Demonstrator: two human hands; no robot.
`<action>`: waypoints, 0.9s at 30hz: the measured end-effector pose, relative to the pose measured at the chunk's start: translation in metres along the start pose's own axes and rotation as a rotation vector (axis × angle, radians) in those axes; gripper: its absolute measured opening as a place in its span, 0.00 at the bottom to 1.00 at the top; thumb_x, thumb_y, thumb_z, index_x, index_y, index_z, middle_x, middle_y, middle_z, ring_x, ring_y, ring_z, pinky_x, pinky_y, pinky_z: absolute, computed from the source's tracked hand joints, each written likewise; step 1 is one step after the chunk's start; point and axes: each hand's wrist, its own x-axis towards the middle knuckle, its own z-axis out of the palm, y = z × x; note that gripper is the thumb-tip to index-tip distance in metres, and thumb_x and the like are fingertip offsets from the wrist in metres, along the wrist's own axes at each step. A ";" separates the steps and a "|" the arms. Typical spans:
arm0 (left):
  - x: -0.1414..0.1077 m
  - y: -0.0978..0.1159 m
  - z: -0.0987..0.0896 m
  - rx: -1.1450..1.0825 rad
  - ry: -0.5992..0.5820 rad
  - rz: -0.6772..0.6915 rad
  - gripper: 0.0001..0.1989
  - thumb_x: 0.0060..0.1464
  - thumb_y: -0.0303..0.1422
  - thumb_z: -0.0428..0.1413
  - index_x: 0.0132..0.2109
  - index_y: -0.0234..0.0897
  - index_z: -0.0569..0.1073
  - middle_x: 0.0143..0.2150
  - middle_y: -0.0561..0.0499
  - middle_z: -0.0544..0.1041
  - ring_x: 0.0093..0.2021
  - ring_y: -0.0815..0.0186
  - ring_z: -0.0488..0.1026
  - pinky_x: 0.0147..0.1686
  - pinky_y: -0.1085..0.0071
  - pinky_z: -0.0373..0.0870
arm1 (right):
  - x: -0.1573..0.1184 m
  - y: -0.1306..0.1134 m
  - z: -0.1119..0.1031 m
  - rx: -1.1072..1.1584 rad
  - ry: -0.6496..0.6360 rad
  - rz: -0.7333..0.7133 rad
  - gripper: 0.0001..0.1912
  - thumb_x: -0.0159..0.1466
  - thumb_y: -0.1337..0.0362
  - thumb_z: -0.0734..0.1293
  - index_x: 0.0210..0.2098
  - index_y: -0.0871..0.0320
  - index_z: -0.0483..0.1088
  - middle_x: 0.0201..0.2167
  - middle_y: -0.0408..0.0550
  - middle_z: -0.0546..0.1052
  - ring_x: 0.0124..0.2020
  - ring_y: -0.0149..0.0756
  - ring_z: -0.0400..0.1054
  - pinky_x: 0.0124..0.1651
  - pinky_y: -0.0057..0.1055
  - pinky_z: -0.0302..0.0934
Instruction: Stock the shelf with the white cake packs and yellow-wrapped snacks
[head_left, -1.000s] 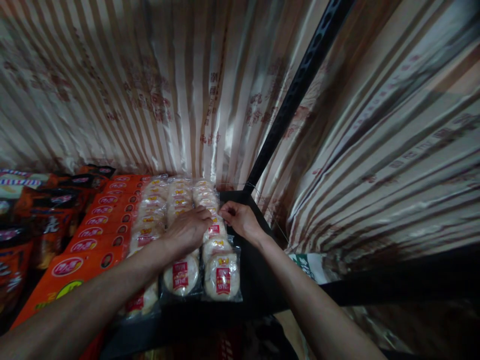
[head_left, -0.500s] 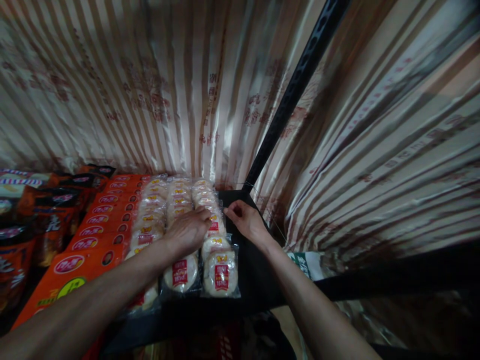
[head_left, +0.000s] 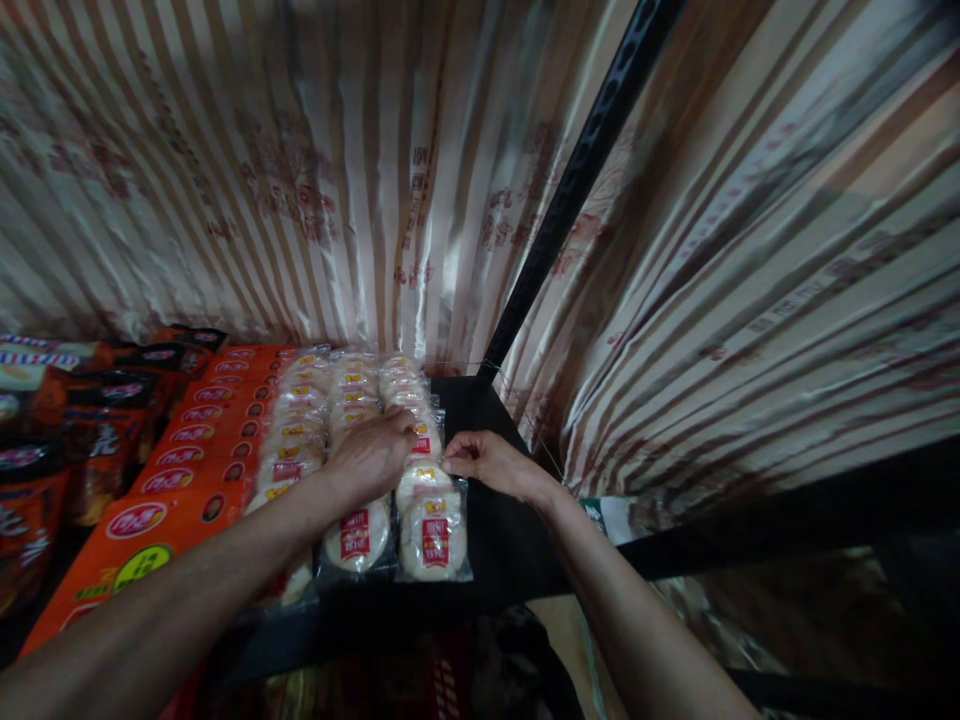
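Clear packets of round white rice crackers with red labels overlap in rows on a black shelf. My left hand [head_left: 369, 455] reaches across the middle row, its fingers curled at the left side of the right-hand row. Its fingertips are partly hidden, but they appear to grip a packet there. From the other side, my right hand [head_left: 491, 463] pinches the right edge of a rice cracker packet [head_left: 424, 482] in that same row. The front rice cracker packet [head_left: 433, 540] lies flat near the shelf's front edge, untouched.
Orange packets [head_left: 135, 520] stand in a row at the left, with dark orange-and-black bags [head_left: 97, 430] beyond them. A black perforated post [head_left: 570, 215] rises at the shelf's back corner. Striped curtain [head_left: 360, 200] hangs behind and along the right side.
My right hand has moved toward me along the right-hand row and its fingertips have closed at a packet's edge. My left hand has stayed nearly in place. The view has shifted slightly.
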 end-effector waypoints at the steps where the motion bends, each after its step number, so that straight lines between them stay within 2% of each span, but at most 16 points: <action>1: 0.000 -0.001 0.001 -0.014 0.006 0.003 0.13 0.51 0.22 0.47 0.40 0.37 0.73 0.45 0.46 0.71 0.50 0.62 0.66 0.49 0.68 0.64 | 0.000 -0.001 0.001 0.022 0.003 0.003 0.19 0.45 0.51 0.73 0.26 0.60 0.69 0.21 0.38 0.68 0.25 0.26 0.58 0.29 0.25 0.52; 6: 0.003 -0.005 0.005 -0.024 0.035 -0.013 0.11 0.51 0.24 0.49 0.39 0.36 0.73 0.44 0.46 0.72 0.48 0.62 0.68 0.48 0.68 0.65 | 0.002 -0.001 0.007 0.082 0.063 0.010 0.18 0.46 0.53 0.72 0.26 0.60 0.68 0.21 0.37 0.67 0.24 0.25 0.57 0.28 0.25 0.51; 19: 0.001 -0.004 0.002 -0.010 0.061 0.039 0.11 0.55 0.26 0.47 0.41 0.37 0.73 0.43 0.46 0.72 0.47 0.62 0.68 0.46 0.66 0.67 | 0.011 0.004 0.009 0.075 0.206 -0.091 0.13 0.51 0.56 0.70 0.26 0.58 0.66 0.19 0.36 0.67 0.21 0.25 0.60 0.26 0.25 0.55; 24: -0.005 -0.002 0.003 0.046 0.151 0.090 0.10 0.57 0.25 0.47 0.43 0.35 0.71 0.44 0.45 0.70 0.48 0.62 0.66 0.48 0.66 0.66 | 0.014 0.012 0.011 0.104 0.229 -0.102 0.14 0.51 0.54 0.69 0.26 0.58 0.66 0.18 0.37 0.67 0.20 0.25 0.59 0.24 0.24 0.55; 27: -0.012 0.003 0.005 0.127 0.192 0.167 0.10 0.56 0.24 0.47 0.42 0.34 0.71 0.44 0.45 0.70 0.47 0.60 0.65 0.48 0.64 0.66 | 0.016 0.015 0.011 0.124 0.224 -0.120 0.15 0.50 0.53 0.69 0.26 0.58 0.66 0.18 0.36 0.66 0.19 0.25 0.58 0.24 0.25 0.54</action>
